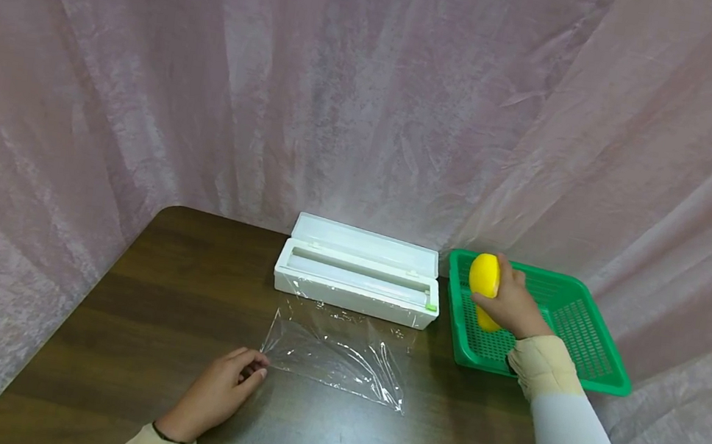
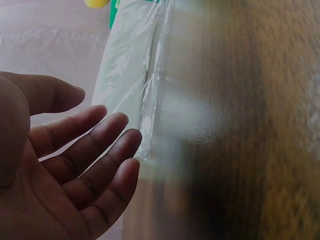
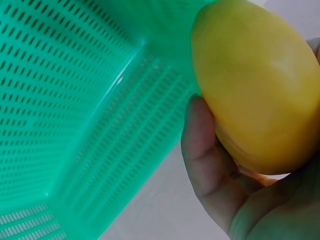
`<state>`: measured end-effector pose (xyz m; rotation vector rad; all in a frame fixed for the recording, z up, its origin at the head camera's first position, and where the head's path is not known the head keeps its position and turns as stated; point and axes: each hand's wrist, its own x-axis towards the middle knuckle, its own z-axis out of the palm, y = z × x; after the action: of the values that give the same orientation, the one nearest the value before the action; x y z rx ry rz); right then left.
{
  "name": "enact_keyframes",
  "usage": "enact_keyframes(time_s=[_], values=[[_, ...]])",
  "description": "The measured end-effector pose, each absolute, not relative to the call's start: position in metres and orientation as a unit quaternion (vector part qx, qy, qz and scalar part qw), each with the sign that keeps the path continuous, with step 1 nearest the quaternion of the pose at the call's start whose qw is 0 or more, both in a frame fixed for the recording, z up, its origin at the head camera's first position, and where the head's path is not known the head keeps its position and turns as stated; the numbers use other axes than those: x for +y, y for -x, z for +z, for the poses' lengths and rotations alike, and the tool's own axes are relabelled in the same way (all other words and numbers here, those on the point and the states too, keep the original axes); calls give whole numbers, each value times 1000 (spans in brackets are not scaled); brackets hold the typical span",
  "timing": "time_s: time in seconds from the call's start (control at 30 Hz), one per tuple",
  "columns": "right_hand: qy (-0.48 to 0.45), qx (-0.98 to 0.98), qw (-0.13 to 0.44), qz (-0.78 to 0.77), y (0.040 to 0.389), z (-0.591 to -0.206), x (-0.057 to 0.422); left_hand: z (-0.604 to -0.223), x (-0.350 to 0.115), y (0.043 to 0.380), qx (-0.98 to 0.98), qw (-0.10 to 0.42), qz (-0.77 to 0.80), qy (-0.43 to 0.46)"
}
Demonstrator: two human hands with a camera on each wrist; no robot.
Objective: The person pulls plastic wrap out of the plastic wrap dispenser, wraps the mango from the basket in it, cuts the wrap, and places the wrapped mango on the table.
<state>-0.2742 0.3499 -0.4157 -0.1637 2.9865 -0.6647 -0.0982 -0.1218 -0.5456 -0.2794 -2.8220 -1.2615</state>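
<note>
My right hand (image 1: 511, 300) grips a smooth yellow mango (image 1: 485, 275) over the left part of the green basket (image 1: 606, 356). In the right wrist view the fingers curl round the mango (image 3: 255, 85), beside the basket's slotted wall. My left hand (image 1: 219, 387) is low over the table, its fingers loosely bent and parted from the thumb. Its fingertips are right at the left corner of a clear sheet of cling film (image 1: 339, 361). That film runs forward from the white cling film dispenser (image 1: 353, 296), whose lid is raised.
A green slider (image 1: 431, 307) sits at the right end of the dispenser. The dark wooden table (image 1: 187, 290) has a rounded corner at the far left. Pink curtains (image 1: 346, 87) hang close behind the table and along both sides.
</note>
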Motion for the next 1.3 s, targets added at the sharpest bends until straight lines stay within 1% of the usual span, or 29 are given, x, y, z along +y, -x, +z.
enact_keyframes(time_s=[0.3,0.57,0.77,1.1,1.3], values=[[83,971,18,-221,267,-410,334,-546,-122,98,-909,20,-407,90],[96,970,9,-221,263,-412,322,-544,-121,100,-910,5,-405,84],[110,969,12,-219,254,-413,309,-544,-122,99,-912,-1,-401,84],[135,963,12,-234,244,-416,291,-548,-120,101,-908,31,-404,105],[159,957,15,-244,242,-419,281,-548,-119,100,-909,19,-403,100]])
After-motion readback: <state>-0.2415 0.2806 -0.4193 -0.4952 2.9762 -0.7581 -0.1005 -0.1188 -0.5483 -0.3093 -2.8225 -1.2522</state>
